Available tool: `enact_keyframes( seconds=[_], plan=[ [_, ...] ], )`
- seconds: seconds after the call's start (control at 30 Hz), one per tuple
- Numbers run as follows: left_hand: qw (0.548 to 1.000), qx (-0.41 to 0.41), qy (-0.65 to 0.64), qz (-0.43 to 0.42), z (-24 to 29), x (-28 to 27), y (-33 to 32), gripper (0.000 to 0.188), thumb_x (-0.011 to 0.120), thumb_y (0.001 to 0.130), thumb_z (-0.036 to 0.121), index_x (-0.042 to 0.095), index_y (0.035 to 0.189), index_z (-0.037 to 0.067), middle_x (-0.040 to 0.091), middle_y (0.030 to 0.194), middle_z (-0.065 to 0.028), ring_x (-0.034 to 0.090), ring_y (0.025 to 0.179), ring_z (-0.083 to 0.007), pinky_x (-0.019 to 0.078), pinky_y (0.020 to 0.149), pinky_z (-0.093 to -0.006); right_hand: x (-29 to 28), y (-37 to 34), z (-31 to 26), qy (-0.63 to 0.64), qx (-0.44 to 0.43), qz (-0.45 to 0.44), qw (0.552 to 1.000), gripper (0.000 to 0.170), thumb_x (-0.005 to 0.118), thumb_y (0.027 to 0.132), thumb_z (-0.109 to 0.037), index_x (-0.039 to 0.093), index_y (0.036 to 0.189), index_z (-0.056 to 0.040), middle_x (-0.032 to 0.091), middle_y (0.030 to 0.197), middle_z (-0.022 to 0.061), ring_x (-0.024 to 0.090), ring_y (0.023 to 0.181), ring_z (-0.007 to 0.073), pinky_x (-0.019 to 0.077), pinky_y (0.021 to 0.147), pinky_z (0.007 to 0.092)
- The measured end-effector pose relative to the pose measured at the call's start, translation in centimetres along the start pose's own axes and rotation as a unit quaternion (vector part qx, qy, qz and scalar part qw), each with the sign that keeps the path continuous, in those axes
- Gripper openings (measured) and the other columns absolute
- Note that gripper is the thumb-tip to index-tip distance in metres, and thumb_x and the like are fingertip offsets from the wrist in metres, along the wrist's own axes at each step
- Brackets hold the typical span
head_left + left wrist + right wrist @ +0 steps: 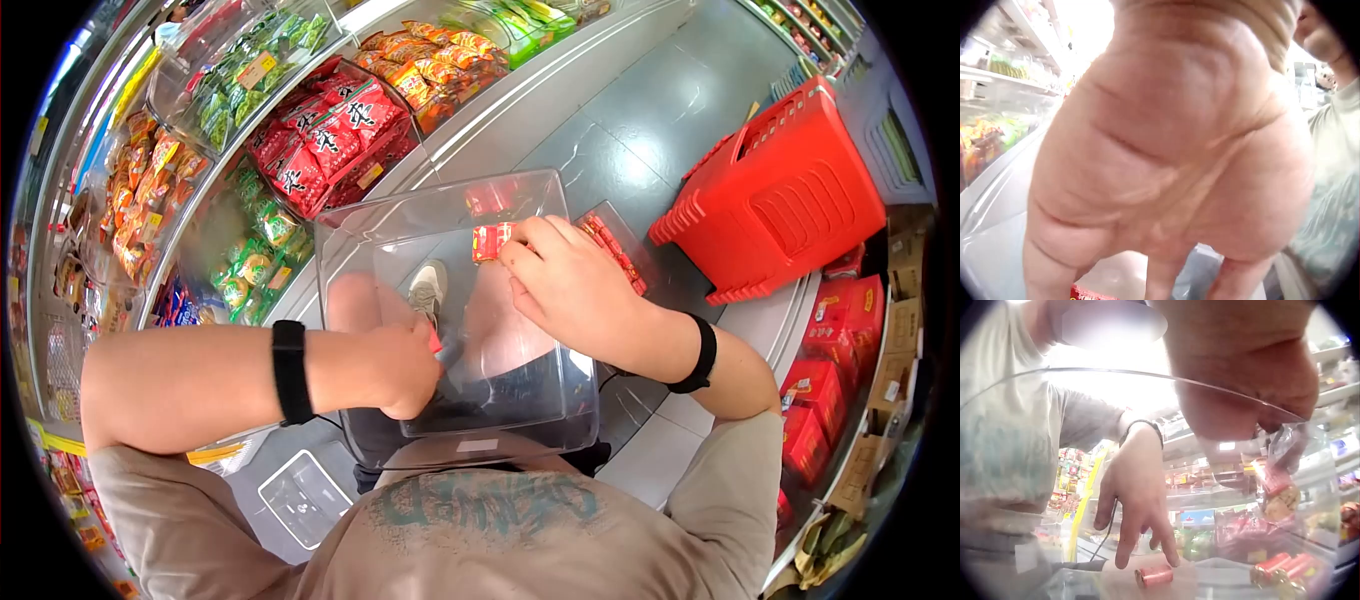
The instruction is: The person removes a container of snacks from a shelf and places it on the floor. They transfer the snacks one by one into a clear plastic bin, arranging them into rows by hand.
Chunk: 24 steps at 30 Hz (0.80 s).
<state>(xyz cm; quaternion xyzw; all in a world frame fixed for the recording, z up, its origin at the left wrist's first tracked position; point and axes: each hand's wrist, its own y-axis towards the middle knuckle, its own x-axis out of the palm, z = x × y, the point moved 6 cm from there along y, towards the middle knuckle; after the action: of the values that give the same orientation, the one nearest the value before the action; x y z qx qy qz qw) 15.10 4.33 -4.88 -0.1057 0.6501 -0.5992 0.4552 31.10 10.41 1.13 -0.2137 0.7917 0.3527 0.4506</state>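
Note:
A clear plastic bin (455,443) stands in front of the person. At its far side the right hand (575,290) pinches a red-wrapped pack (487,243); in the right wrist view the same hand (1247,381) is above the bin with the pack (1272,478) at its fingertips. The left hand (395,368) reaches down over the bin. Its fingers, fairly straight and spread in the right wrist view (1140,487), are around a small red roll (1155,577), without a clear grip. In the left wrist view the palm (1160,144) hides most of the bin.
Red rolls (1272,569) lie at the bin's far side. Right of the bin are a clear container of red packs (612,250) and a red basket (775,195). Bagged snacks (325,135) fill the display at the left; red boxes (815,390) line the right side.

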Motion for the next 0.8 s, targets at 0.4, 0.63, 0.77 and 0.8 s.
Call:
enact_keyframes(
  seconds=[0.4,0.63,0.77,0.8],
  plan=[
    [0.993,-0.079,-0.023,-0.088,-1.4,-1.0,2.1,0.059,0.059,0.092,0.047,0.064,0.126,-0.002,0.053,0.137,-0.0277,0.033,0.141,-0.0415,0.0291,0.116,-0.049,-1.2,-0.8,-0.5,0.032,0.014,0.034,0.999,0.027,0.064,0.075,-0.003,0.063,0.102,-0.0003,0.056,0.098,0.0133,0.057,0.096,0.0304,0.0509,0.085,0.0398],
    [0.988,-0.139,-0.048,-0.037,-2.6,-6.0,3.1,0.074,0.065,0.086,0.047,0.051,0.137,-0.004,0.044,0.137,-0.042,0.058,0.118,-0.0464,0.0398,0.11,-0.0445,-1.5,-1.4,-0.6,0.044,-0.005,0.053,0.998,0.026,0.066,0.075,-0.003,0.061,0.1,-0.0001,0.054,0.098,0.0131,0.056,0.097,0.0303,0.05,0.086,0.0394],
    [0.986,-0.112,-0.105,0.071,-2.8,-6.6,4.6,0.079,0.07,0.08,0.045,0.049,0.135,-0.008,0.033,0.138,-0.0492,0.058,0.118,-0.0463,0.0442,0.107,-0.0421,-1.4,-1.7,-0.4,0.061,0.003,0.059,0.996,0.023,0.069,0.076,-0.003,0.058,0.097,-0.0013,0.055,0.101,0.0134,0.057,0.096,0.0326,0.0499,0.085,0.0411],
    [0.982,-0.113,-0.121,0.086,-2.7,-6.6,4.8,0.079,0.07,0.08,0.044,0.05,0.134,-0.009,0.032,0.139,-0.0498,0.059,0.117,-0.0463,0.045,0.106,-0.042,-1.5,-1.6,-0.3,0.07,0.006,0.061,0.996,0.023,0.07,0.077,-0.003,0.057,0.096,-0.0018,0.056,0.103,0.0136,0.058,0.096,0.0337,0.0499,0.084,0.042]
  ],
)
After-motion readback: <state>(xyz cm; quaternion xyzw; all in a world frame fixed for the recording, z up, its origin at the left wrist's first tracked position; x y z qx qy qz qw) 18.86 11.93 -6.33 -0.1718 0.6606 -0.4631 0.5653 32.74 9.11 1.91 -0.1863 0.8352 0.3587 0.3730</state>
